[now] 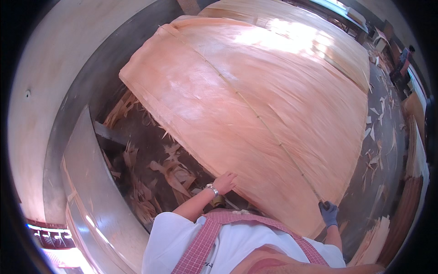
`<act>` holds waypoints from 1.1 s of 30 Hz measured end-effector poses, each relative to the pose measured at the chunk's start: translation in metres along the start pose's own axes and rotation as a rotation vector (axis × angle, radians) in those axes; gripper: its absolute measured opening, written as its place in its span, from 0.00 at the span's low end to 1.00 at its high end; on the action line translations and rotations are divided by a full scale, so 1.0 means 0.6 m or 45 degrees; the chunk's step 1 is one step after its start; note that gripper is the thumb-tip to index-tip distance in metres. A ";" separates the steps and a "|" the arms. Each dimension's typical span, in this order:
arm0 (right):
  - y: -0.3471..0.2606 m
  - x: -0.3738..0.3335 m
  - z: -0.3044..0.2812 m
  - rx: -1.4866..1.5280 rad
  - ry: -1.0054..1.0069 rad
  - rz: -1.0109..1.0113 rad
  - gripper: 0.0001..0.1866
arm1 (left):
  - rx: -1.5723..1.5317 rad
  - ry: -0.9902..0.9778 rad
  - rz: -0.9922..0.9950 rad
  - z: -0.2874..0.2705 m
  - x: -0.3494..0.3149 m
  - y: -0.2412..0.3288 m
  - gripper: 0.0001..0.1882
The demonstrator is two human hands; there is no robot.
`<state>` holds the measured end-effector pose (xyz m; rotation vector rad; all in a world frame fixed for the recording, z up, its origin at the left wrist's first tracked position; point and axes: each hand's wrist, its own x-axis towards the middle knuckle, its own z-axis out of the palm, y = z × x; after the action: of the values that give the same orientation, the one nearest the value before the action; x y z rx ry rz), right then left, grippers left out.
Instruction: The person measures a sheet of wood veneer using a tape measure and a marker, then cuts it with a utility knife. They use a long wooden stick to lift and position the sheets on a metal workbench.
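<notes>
**Holding a bamboo pole (260,117) across broad wood veneer (196,118)**

Our right hand (329,213) is gripping the pole's near end, its gloved fingers curling around it, and the pole is stretching forward and leftward from them over the veneer. Our bare left hand (224,183) is sitting at the veneer's near edge; whether its fingers are pinching or merely resting, we cannot tell. The veneer is spreading ahead of both hands' fingers.

We could be risking a split if the pole's far tip were snagging the thin sheet, or a torn edge if the left fingers were pulling unevenly. Scraps (175,176) left of those fingers might be tripping us.

We are counting one pole, two hands, one metal wristband (212,189) and one co-worker (404,64) far beyond the right fingers; veneer layers and scraps are defying a count.
</notes>
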<state>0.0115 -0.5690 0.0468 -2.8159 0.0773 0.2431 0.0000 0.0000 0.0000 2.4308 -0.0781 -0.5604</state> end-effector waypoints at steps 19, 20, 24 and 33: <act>-0.027 0.093 0.062 0.124 0.036 -0.130 0.22 | 0.051 0.080 0.035 0.007 0.006 0.070 0.24; -0.034 0.101 0.078 0.154 -0.013 -0.131 0.22 | 0.047 0.073 0.012 0.006 0.003 0.070 0.24; -0.105 0.149 0.110 0.425 -0.275 -0.033 0.24 | 0.016 0.049 -0.056 0.020 0.005 0.071 0.25; -0.274 0.168 0.172 0.448 -0.310 -0.093 0.26 | -0.026 0.091 -0.132 0.022 -0.011 0.070 0.26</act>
<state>0.1073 -0.3833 -0.0176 -2.4162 -0.0349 0.5002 -0.0079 -0.0397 0.0185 2.4425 0.0833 -0.5168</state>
